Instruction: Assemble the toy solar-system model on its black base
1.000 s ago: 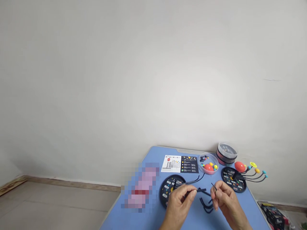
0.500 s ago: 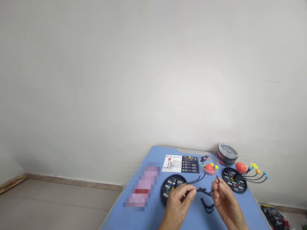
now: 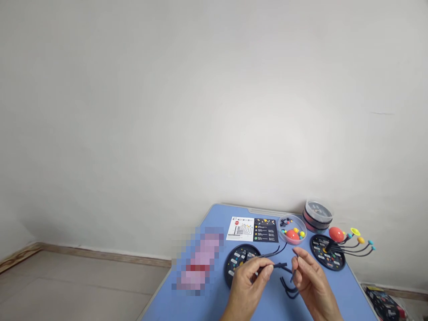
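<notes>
My left hand (image 3: 250, 281) is closed in a pinch on a thin black curved rod (image 3: 274, 252), over a black round base (image 3: 238, 264) with coloured labels. The rod runs up and right toward the clear bowl. My right hand (image 3: 309, 278) is beside it, fingers curled near the rod's black end piece (image 3: 283, 265); what it holds is too small to see. Several loose black curved rods (image 3: 288, 289) lie on the blue table (image 3: 214, 223) between my hands.
A clear bowl (image 3: 291, 228) holds coloured balls. A printed instruction sheet (image 3: 252, 229) lies behind the base. At the right stands a finished planet model (image 3: 337, 247) with a red ball on a black base. A stack of round lidded containers (image 3: 317, 214) sits at the back.
My right hand has dropped slightly and moved closer to the left hand; the short black pin seen sticking up from its fingers no longer shows. The left hand has stayed in place.
</notes>
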`<state>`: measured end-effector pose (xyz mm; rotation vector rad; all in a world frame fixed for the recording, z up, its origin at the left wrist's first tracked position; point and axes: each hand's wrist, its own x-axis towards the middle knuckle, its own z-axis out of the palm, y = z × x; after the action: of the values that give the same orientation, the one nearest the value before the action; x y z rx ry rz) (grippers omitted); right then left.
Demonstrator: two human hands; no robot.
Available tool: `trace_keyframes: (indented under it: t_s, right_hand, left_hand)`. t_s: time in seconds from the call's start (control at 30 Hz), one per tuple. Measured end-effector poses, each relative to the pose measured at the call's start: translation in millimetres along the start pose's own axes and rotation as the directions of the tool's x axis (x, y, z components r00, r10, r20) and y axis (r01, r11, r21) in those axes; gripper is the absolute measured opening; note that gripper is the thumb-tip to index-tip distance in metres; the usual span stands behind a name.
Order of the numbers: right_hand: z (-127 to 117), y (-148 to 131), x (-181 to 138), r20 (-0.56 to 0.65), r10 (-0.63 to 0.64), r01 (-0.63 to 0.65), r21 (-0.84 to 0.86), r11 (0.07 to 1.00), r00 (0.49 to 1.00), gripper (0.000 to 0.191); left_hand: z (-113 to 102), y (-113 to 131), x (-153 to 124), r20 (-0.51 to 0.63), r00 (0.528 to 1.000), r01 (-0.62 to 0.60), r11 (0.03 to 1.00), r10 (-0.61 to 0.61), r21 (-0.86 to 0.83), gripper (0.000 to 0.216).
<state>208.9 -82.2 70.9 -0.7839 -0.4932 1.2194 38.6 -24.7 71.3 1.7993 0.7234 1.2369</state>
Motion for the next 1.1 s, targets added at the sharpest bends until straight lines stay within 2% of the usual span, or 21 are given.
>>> trace_keyframes:
  t_s: [0.1,0.23,0.37,0.53,0.77,0.97,1.1]
  right_hand:
    - [-4,1,-2,0.016,-0.037,0.039,-0.109,0.993,0.999,0.035]
    - [-9,0,-3,0.024,-0.04,0.043,-0.138,0.989,0.999,0.029]
    - [-7,-2,-5,0.023,-0.038,0.041,-0.121,0.992,0.999,0.039]
    - [-5,0,-1,-0.024,-0.023,0.018,-0.198,0.98,0.999,0.046]
    - [-8,8,1,-0.141,-0.204,0.141,-0.364,0.921,0.969,0.044]
    - [10,7,-7,-0.127,-0.212,0.152,-0.371,0.916,0.969,0.044]
    - [11,15,-5,-0.159,-0.247,0.177,-0.361,0.916,0.956,0.041]
  left_hand:
    - [0,0,1,-0.002,1.0,0.007,1.0,-0.007,-0.001,0.023]
    - [1,-1,2,-0.001,1.0,0.019,1.0,-0.019,0.0,0.024]
    - [2,0,2,0.004,1.0,0.02,1.0,-0.02,0.005,0.027]
    - [2,0,3,0.012,1.0,0.027,1.0,-0.027,0.005,0.027]
    - [1,-2,3,0.009,1.0,0.022,1.0,-0.022,0.009,0.025]
    - [2,-1,4,0.029,0.999,-0.023,0.999,0.022,0.037,0.024]
    - [3,-2,6,0.055,0.998,-0.004,0.999,0.002,0.041,0.022]
